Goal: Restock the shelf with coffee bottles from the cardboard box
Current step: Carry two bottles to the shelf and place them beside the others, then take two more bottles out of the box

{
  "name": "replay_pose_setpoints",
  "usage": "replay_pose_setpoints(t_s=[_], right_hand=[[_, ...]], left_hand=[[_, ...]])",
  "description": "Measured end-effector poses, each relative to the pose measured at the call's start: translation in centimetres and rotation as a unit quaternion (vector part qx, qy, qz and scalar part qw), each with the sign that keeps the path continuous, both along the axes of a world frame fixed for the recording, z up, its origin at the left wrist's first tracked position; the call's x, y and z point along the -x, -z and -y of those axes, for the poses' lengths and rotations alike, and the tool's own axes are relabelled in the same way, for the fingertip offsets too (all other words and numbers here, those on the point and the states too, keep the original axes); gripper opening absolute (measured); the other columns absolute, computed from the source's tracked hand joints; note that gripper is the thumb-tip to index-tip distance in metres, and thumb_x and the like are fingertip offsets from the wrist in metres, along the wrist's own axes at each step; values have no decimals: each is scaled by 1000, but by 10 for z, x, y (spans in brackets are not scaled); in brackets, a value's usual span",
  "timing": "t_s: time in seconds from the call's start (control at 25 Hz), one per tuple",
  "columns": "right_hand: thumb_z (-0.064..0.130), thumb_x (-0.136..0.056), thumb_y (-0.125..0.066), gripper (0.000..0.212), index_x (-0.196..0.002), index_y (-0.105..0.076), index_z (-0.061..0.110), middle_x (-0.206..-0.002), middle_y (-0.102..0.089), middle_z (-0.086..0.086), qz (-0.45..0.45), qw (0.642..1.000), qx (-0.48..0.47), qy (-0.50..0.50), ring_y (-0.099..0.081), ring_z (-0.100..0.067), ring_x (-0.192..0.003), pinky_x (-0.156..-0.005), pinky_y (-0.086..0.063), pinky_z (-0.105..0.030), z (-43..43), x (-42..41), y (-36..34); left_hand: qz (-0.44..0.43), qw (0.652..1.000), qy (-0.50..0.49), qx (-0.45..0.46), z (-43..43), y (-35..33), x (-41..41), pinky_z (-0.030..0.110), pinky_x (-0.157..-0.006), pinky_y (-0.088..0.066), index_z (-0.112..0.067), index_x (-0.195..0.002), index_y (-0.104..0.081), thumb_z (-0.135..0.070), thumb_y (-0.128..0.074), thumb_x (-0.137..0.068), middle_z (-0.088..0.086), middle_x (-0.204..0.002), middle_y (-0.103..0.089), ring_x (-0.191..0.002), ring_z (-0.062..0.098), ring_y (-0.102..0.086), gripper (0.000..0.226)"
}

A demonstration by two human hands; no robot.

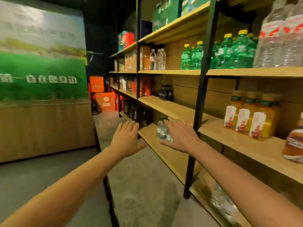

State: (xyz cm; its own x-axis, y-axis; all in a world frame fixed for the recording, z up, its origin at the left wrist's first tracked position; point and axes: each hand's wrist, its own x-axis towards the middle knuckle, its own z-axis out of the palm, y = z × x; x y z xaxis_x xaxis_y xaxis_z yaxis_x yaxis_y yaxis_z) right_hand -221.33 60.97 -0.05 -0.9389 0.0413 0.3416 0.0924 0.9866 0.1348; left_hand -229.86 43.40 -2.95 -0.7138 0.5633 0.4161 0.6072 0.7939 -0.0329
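Note:
A wooden shelf unit (172,106) with black metal posts runs along the right. A small group of dark bottles (166,92) stands at the back of the middle shelf. My left hand (125,138) is stretched out flat, fingers apart, in front of a black post, holding nothing. My right hand (182,136) is also spread open, hovering over the lower shelf just in front of a few clear water bottles (162,130). No cardboard box of coffee bottles is in view.
Green bottles with yellow caps (229,53) and large clear water bottles (282,38) fill the upper shelf. Orange juice bottles (250,115) stand at the right. Orange boxes (105,100) are stacked at the aisle's end. A green poster wall (41,63) lines the left.

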Motion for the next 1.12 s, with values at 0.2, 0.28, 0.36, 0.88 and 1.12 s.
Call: replay_pose_setpoints(t_s=[0.2,0.28,0.36,0.88,1.12], right_hand=[[62,-86,-43,84,-148,-15,14,-158,-14,-7,7,985,-7,-174,-17,-25,-145,-117,-11,-47,215,76,4],[60,-87,-45,82,-148,-16,14,-158,-15,-8,4,970,5,-241,-17,-25,-145,-118,-12,-47,313,87,7],[59,-87,-46,82,-148,-16,14,-158,-15,-7,6,954,16,-298,-18,-25,-145,-118,-13,-47,413,92,13],[58,-87,-46,80,-148,-17,15,-158,-18,-6,51,804,-4,-592,-18,-24,-144,-117,-13,-47,886,61,68],[57,-89,-43,75,-147,-19,15,-157,-20,-7,48,749,-16,-661,-21,-26,-143,-116,-19,-47,1029,94,106]], left_hand=[[4,985,-170,4,233,14,16,42,-119,-4,-11,-149,-10,-63,-43,-85,8,-158,-12,-146,25,-6,89],[13,971,-237,7,333,19,7,41,-119,-4,-11,-149,-9,-63,-42,-86,8,-158,-10,-147,24,-5,89],[20,952,-304,19,430,22,-13,40,-119,-4,-11,-150,-7,-64,-41,-86,8,-159,-8,-147,24,-5,90],[54,803,-594,-8,842,59,-166,42,-119,-11,-13,-148,-13,-64,-43,-84,9,-156,-17,-145,26,-14,87],[96,730,-676,-21,957,89,-159,41,-118,-3,-13,-149,-8,-59,-44,-87,8,-159,-7,-146,24,-5,85]])
